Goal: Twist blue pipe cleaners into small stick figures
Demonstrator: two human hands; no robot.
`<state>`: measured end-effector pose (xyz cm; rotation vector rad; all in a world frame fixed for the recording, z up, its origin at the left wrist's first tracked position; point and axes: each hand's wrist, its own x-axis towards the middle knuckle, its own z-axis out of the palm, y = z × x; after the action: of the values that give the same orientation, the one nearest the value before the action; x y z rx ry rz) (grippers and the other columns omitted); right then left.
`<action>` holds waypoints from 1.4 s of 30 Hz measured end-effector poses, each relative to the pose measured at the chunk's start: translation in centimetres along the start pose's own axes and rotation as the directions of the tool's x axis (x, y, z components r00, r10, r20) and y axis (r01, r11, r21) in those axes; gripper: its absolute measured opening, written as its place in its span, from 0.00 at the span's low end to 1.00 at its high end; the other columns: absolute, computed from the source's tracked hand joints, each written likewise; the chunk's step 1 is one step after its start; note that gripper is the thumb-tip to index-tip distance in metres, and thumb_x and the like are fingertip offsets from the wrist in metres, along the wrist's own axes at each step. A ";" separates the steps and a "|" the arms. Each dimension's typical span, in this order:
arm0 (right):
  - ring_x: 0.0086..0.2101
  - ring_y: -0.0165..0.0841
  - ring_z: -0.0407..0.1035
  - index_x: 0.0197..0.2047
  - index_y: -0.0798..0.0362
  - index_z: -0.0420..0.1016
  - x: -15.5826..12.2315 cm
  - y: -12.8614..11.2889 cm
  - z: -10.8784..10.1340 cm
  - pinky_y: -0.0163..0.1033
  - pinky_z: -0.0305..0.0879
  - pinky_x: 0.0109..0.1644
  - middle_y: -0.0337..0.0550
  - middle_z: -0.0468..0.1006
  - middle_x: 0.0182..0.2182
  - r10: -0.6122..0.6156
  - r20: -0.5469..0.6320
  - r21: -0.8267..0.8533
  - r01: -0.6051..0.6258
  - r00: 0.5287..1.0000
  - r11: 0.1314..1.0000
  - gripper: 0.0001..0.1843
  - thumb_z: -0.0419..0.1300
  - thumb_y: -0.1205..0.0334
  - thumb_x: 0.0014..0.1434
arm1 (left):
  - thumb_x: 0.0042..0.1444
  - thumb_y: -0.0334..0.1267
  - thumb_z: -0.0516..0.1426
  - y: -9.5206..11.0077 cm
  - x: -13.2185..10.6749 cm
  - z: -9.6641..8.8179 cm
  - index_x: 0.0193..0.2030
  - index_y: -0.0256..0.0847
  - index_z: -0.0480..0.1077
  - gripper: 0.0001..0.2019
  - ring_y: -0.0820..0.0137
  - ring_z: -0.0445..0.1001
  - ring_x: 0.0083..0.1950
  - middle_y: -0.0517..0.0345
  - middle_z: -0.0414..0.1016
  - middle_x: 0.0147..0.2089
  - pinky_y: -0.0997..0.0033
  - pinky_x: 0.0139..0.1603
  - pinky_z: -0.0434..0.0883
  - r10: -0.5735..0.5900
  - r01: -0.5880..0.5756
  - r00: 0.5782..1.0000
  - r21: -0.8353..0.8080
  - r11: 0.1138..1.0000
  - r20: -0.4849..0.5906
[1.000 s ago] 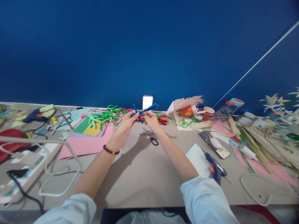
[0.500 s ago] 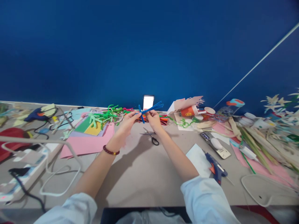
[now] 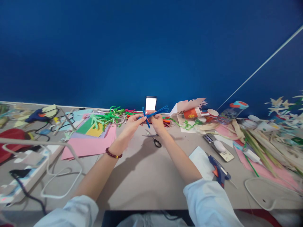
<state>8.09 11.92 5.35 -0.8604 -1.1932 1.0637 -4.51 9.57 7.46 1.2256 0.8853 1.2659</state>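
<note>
**Left hand:** left hand (image 3: 133,124), fingers curled, pinching the blue fuzzy pipe cleaners (image 3: 159,111) near their crossing.
**Right hand:** right hand (image 3: 157,122), thumb and fingers pinching the same pipe cleaners just beside the left hand. The two hands nearly touch.
**Held item:** two or more blue pipe cleaners, crossed in an X and twisted at the middle, held in the air above the black-handled steel scissors (image 3: 153,139). Exact number of stems: cannot tell.
**Left wrist:** dark red beaded bracelet (image 3: 113,153) with a yellow bead.
**Sleeves:** pale blue shirt sleeves (image 3: 208,201) on both forearms, near the lower edge of the view.
**Landmark:** the scissors lie flat on the grey tabletop (image 3: 139,179), directly below the hands.
**Left of scissors:** pink card sheet (image 3: 87,145), with green pipe cleaner shapes (image 3: 106,118) beyond it.
**Beyond scissors:** orange pipe cleaners (image 3: 167,121) just past the hands.
**Right of scissors:** blue hot glue gun (image 3: 219,171) on a white paper sheet (image 3: 201,162), and a phone (image 3: 219,147) farther along.
**Far right of scissors:** dried green and tan leaves (image 3: 260,149) on pink paper.
**Far left of scissors:** white power strip (image 3: 30,167) with black cables.
</note>
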 end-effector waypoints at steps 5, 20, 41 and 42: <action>0.18 0.24 0.53 0.25 0.53 0.67 0.2 1.1 0.4 0.32 0.50 0.22 0.32 0.61 0.16 0.083 -0.040 -0.011 -0.083 0.996 0.996 0.25 0.62 0.38 0.41 | 0.41 0.41 0.65 0.0 0.0 0.3 0.27 0.39 0.74 0.09 0.74 0.66 0.27 0.60 0.72 0.25 0.73 0.30 0.63 0.066 -0.066 0.996 0.000 0.998 -0.055; 0.24 0.26 0.63 0.38 0.54 0.73 -0.5 -0.5 0.4 0.33 0.63 0.29 0.37 0.71 0.25 0.030 0.045 0.023 -0.031 0.999 0.999 0.19 0.61 0.50 0.47 | 0.41 0.36 0.64 -0.2 0.6 -0.1 0.29 0.36 0.73 0.08 0.75 0.69 0.27 0.58 0.74 0.28 0.76 0.26 0.63 -0.232 0.180 0.969 -0.396 0.900 -0.088; 0.25 0.28 0.67 0.28 0.56 0.73 -0.2 -1.0 -0.2 0.34 0.64 0.30 0.37 0.74 0.21 0.196 0.026 0.016 -0.196 0.980 0.980 0.18 0.68 0.52 0.36 | 0.38 0.40 0.66 0.1 0.6 -0.8 0.26 0.37 0.73 0.11 0.75 0.67 0.25 0.60 0.71 0.23 0.75 0.24 0.60 -0.112 0.101 0.990 -0.126 0.987 -0.086; 0.25 0.28 0.67 0.28 0.56 0.73 -0.2 -0.9 -0.2 0.35 0.64 0.31 0.37 0.75 0.22 0.193 0.025 0.014 -0.194 0.981 0.981 0.18 0.68 0.53 0.37 | 0.38 0.40 0.66 0.2 0.5 -0.8 0.26 0.37 0.73 0.10 0.75 0.67 0.25 0.59 0.71 0.24 0.74 0.24 0.61 -0.105 0.095 0.991 -0.114 0.989 -0.085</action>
<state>8.47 11.44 6.14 -0.9684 -1.1352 1.2420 -5.23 10.20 7.54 1.0319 0.9196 1.2808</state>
